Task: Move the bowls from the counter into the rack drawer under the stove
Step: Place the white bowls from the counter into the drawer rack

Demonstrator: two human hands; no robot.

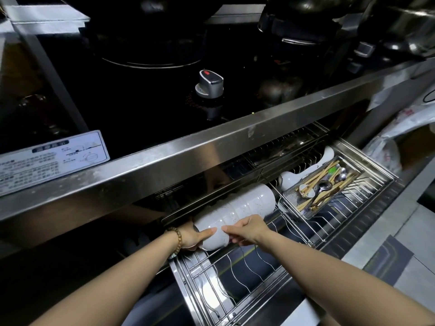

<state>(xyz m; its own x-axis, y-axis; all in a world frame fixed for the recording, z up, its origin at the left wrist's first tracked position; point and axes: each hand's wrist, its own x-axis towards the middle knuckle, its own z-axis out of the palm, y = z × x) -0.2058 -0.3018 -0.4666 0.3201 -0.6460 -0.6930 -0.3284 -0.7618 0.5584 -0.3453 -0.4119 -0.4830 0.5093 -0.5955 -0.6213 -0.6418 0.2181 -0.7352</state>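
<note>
While both forearms reach in from the bottom edge, the left hand [191, 237], w/ a bead bracelet [177, 240] at the wrist, cups the near end of a row of white bowls [237, 214] lying on its side, and the right hand [247, 229] pinches the same end from the other side. The bowls sit in the pulled-out rack drawer [237, 276], at its back-left, partly under the steel counter edge [211, 149]. Further right in the drawer: a mesh cutlery basket [322, 191] w/ chopsticks & spoons. Beyond, the black stove top w/ a knob [210, 85].
</note>
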